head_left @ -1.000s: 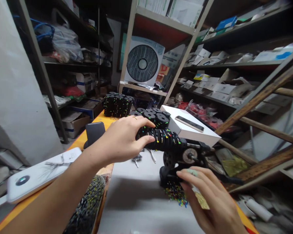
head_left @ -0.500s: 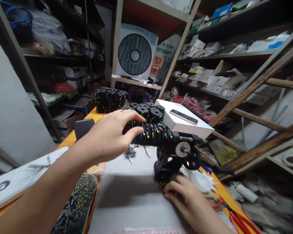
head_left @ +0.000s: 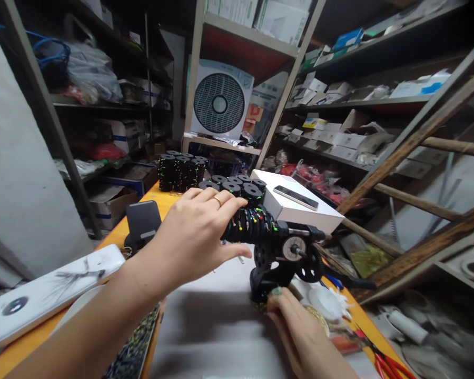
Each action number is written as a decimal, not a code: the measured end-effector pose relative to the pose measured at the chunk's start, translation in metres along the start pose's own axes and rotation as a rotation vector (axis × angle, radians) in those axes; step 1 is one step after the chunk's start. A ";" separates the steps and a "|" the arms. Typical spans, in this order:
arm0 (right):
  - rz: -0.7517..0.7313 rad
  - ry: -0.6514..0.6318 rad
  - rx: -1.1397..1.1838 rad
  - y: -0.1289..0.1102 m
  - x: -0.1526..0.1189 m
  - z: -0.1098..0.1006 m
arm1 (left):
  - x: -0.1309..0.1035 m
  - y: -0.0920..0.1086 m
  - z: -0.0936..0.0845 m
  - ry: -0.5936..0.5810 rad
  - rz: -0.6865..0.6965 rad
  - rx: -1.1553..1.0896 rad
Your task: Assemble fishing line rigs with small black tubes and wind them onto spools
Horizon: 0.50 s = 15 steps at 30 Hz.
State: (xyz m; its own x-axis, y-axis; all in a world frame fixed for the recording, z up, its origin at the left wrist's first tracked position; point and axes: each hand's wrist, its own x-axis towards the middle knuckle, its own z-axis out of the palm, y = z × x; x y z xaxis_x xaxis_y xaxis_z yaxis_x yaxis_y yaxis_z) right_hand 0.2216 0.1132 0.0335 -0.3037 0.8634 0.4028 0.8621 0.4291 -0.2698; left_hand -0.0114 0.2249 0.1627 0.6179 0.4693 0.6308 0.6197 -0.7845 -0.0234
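A row of black ribbed spools [head_left: 255, 225] with coloured beads along it sits on a black crank-driven winder [head_left: 274, 281]. My left hand [head_left: 199, 231] is at the row's left end, with its fingers over the top and its thumb stretched out apart below. My palm hides that end of the row. Low by the winder's foot, my right hand [head_left: 296, 329] has its fingers bent together and pointing down. Small green and yellow bits lie right by its fingertips; what it pinches, if anything, is hidden.
Stacks of black spools [head_left: 181, 171] stand at the back of the yellow table. Behind the winder is a white box [head_left: 300, 202] with a phone on top. A long white case [head_left: 55, 292] lies left. Red-handled pliers [head_left: 387, 363] and a white scalloped dish [head_left: 329, 302] lie right.
My left hand's thumb has swung down and away from the beads, and its fingers have spread over the row. My right hand stays by the winder's foot. The view has tilted slightly upward.
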 end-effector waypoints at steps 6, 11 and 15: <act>-0.101 0.214 0.087 -0.025 0.038 -0.039 | 0.003 -0.004 0.008 -0.001 0.030 0.009; -0.174 0.522 0.151 -0.039 0.084 -0.058 | 0.002 -0.005 0.006 0.003 -0.001 -0.043; -0.224 0.598 0.242 -0.044 0.104 -0.057 | 0.002 -0.004 0.006 0.001 -0.007 -0.052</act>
State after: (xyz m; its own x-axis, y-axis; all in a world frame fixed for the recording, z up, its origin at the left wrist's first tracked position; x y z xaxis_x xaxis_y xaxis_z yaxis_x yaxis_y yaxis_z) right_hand 0.1755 0.1690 0.1370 -0.1282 0.4815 0.8670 0.6684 0.6878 -0.2831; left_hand -0.0100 0.2316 0.1588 0.6129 0.4747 0.6317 0.5979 -0.8013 0.0220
